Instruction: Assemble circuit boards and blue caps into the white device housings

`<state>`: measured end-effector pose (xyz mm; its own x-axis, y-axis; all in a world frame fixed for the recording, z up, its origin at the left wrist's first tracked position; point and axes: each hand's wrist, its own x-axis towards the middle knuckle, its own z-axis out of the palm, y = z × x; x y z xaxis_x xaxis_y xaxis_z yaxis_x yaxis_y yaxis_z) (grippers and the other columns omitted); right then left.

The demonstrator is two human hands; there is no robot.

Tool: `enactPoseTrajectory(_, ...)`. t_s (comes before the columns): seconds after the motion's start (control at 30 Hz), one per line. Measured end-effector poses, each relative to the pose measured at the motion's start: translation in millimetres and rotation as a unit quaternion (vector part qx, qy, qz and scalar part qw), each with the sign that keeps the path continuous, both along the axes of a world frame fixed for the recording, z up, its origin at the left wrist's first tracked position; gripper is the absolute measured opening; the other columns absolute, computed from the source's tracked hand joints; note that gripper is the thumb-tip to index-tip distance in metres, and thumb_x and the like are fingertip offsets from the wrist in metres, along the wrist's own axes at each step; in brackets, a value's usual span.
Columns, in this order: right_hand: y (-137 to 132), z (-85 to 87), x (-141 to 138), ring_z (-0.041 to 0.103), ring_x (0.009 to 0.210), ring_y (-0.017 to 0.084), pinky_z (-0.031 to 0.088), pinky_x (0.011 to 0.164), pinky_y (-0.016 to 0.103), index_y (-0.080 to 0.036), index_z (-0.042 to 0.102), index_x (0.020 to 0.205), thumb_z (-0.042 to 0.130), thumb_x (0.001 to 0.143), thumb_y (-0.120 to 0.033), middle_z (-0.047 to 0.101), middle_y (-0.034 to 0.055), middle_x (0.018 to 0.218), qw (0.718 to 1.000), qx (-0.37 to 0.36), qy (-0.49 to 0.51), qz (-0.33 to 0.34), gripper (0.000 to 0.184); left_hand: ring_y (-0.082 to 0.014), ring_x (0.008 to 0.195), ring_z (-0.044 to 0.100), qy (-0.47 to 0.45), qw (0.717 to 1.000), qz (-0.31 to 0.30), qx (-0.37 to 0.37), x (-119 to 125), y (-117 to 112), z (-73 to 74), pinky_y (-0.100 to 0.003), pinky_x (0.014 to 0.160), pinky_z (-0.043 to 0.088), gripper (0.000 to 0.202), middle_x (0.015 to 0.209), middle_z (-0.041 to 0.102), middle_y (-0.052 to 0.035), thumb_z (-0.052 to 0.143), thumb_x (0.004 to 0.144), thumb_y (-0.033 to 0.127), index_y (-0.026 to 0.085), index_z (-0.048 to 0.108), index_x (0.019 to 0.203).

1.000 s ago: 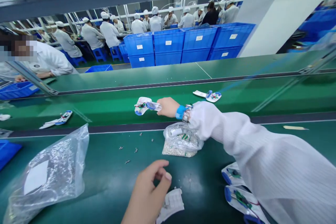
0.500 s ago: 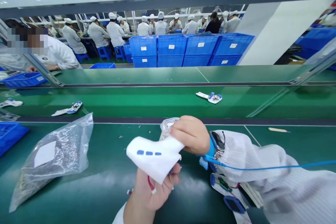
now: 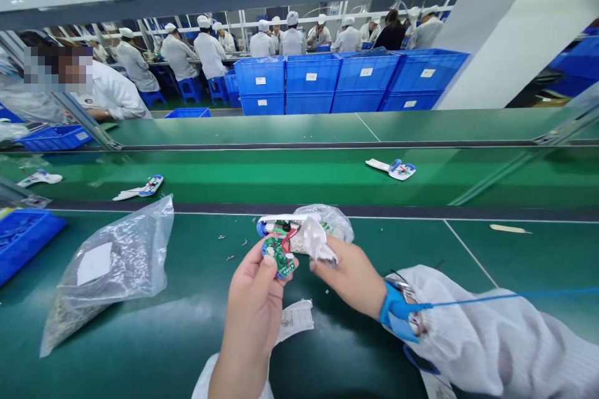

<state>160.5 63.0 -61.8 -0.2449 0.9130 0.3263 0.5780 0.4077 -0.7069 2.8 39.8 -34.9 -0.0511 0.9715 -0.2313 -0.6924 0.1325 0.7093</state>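
My left hand (image 3: pixel 255 290) is closed, pinching a green circuit board (image 3: pixel 279 257) with a blue part beneath it between thumb and fingers. My right hand (image 3: pixel 350 271) is closed round the narrow end of a white plastic shell (image 3: pixel 314 238), whose open side shows wiring and a blue end. Red wires (image 3: pixel 289 239) run between the board and the shell. Just behind the shell lies a clear bag of small parts (image 3: pixel 337 219), partly covered. A white printed piece (image 3: pixel 298 318) rests on the bench by my left wrist.
A large clear bag of small parts (image 3: pixel 121 268) lies at left, near a blue bin (image 3: pixel 28 240). Half-shells with electronics sit on the green belt (image 3: pixel 262 177), one of them at right (image 3: pixel 397 169). A blue wrist cord (image 3: pixel 491 296) trails rightward. Co-workers sit beyond stacked blue crates (image 3: pixel 311 81).
The white shell has been turned over, from its smooth outside to its open inside. My left hand has gone from supporting the shell to gripping the circuit board. The view has shifted slightly.
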Motion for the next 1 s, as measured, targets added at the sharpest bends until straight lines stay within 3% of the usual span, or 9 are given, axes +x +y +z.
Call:
enactPoseTrajectory(0.1, -10.3, -1.8, 2.5, 0.063, 0.079, 0.016, 0.051, 0.071, 0.028, -0.015, 0.057, 0.106, 0.056, 0.074, -0.018, 0.066, 0.0045, 0.088, 0.971, -0.199, 0.099, 0.089, 0.033, -0.0109, 0.058, 0.063, 0.132, 0.989, 0.071, -0.008, -4.5, -0.6, -4.9, -0.017, 0.053, 0.049, 0.031, 0.070, 0.071, -0.0029, 0.081, 0.056, 0.023, 0.016, 0.068, 0.083)
enactPoseTrajectory(0.2, -10.3, 11.6, 5.3, 0.061, 0.091, 0.018, 0.049, 0.081, 0.033, -0.015, 0.053, 0.115, 0.056, 0.076, -0.022, 0.064, 0.0090, 0.099, 0.974, -0.148, 0.165, 0.045, 0.040, -0.0100, 0.052, 0.061, 0.269, 0.959, 0.088, -0.014, -8.6, -6.4, -1.0, -0.017, 0.048, 0.048, 0.033, 0.064, 0.068, 0.0015, 0.080, 0.052, 0.018, 0.019, 0.066, 0.082)
enactPoseTrajectory(0.27, -7.0, 29.0, 3.4, 0.060, 0.089, 0.017, 0.048, 0.081, 0.032, -0.016, 0.062, 0.099, 0.054, 0.078, -0.021, 0.064, 0.0080, 0.094, 0.983, -0.052, 0.172, 0.031, 0.023, -0.0102, 0.050, 0.059, 0.344, 0.937, 0.069, 0.001, -9.4, -11.5, 5.3, -0.017, 0.045, 0.047, 0.033, 0.062, 0.066, 0.0030, 0.080, 0.051, 0.018, 0.020, 0.065, 0.081)
enactPoseTrajectory(0.33, -3.4, 47.4, -2.3, 0.060, 0.079, 0.014, 0.047, 0.075, 0.028, -0.017, 0.066, 0.079, 0.056, 0.078, -0.019, 0.064, 0.0049, 0.081, 0.984, -0.013, 0.160, 0.078, 0.010, -0.0118, 0.050, 0.059, 0.396, 0.917, 0.049, 0.024, -8.3, -16.5, 11.5, -0.018, 0.043, 0.046, 0.034, 0.061, 0.065, 0.0031, 0.080, 0.048, 0.020, 0.022, 0.065, 0.078)
enactPoseTrajectory(0.47, 1.5, 66.2, -15.3, 0.056, 0.068, 0.011, 0.045, 0.067, 0.023, -0.016, 0.063, 0.061, 0.065, 0.071, -0.016, 0.061, -0.0001, 0.065, 0.979, -0.082, 0.126, 0.138, 0.011, -0.0139, 0.051, 0.056, 0.508, 0.859, 0.056, 0.028, -3.4, -23.7, 17.4, -0.022, 0.046, 0.045, 0.031, 0.058, 0.064, 0.0039, 0.079, 0.047, 0.023, 0.024, 0.064, 0.074)
enactPoseTrajectory(0.57, 5.7, 64.3, -15.8, 0.054, 0.063, 0.010, 0.043, 0.061, 0.021, -0.015, 0.063, 0.059, 0.066, 0.069, -0.018, 0.059, -0.0011, 0.063, 0.970, -0.166, 0.112, 0.139, 0.011, -0.0155, 0.052, 0.057, 0.597, 0.799, 0.067, 0.039, -1.5, -25.5, 16.9, -0.024, 0.050, 0.043, 0.031, 0.058, 0.064, 0.0049, 0.080, 0.047, 0.028, 0.026, 0.064, 0.073)
enactPoseTrajectory(0.63, 9.4, 61.7, -11.7, 0.054, 0.063, 0.010, 0.044, 0.061, 0.021, -0.015, 0.065, 0.062, 0.067, 0.069, -0.021, 0.060, -0.0009, 0.065, 0.961, -0.205, 0.087, 0.164, 0.009, -0.0164, 0.054, 0.059, 0.620, 0.780, 0.066, 0.052, -1.7, -25.1, 15.6, -0.025, 0.051, 0.042, 0.030, 0.060, 0.065, 0.0048, 0.079, 0.049, 0.029, 0.027, 0.063, 0.074)
enactPoseTrajectory(0.87, 15.3, 59.6, -3.7, 0.053, 0.063, 0.008, 0.042, 0.060, 0.020, -0.012, 0.065, 0.058, 0.067, 0.067, -0.014, 0.057, -0.0010, 0.062, 0.945, -0.205, 0.104, 0.233, 0.010, -0.0155, 0.052, 0.058, 0.605, 0.791, 0.043, 0.080, -3.0, -21.5, 13.7, -0.023, 0.047, 0.042, 0.031, 0.061, 0.064, 0.0039, 0.079, 0.048, 0.028, 0.026, 0.064, 0.075)
enactPoseTrajectory(1.0, 17.2, 59.6, -3.5, 0.046, 0.054, 0.007, 0.037, 0.051, 0.019, -0.012, 0.062, 0.059, 0.064, 0.069, -0.019, 0.051, -0.0029, 0.055, 0.921, -0.255, 0.139, 0.258, 0.013, -0.0131, 0.049, 0.053, 0.541, 0.836, 0.022, 0.087, -6.0, -19.1, 13.2, -0.021, 0.042, 0.041, 0.031, 0.058, 0.062, 0.0037, 0.080, 0.047, 0.028, 0.025, 0.064, 0.074)
